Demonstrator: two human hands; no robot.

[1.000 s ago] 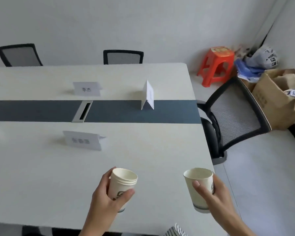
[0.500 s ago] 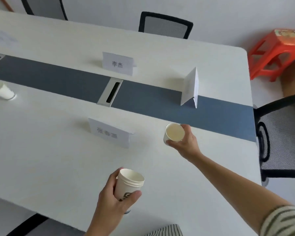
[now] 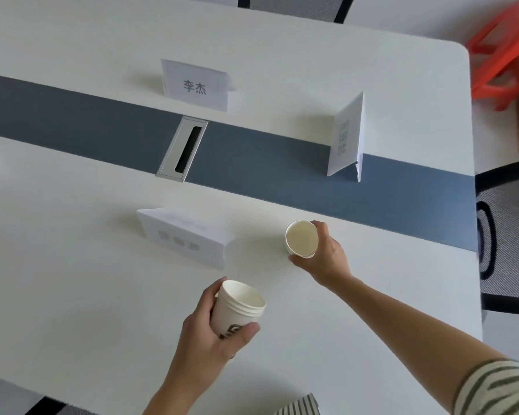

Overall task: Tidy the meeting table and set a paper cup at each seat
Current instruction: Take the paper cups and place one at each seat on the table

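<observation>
white table (image 3: pixel 72 295), two seemingly empty paper cups (image 3: pixel 301 239)

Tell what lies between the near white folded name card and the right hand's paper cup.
Only bare white tabletop between name card and paper cup; head view.

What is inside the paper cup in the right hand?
Nothing: the paper cup shows only its bare pale inner wall and bottom. The right hand covers its outer right side.
</observation>
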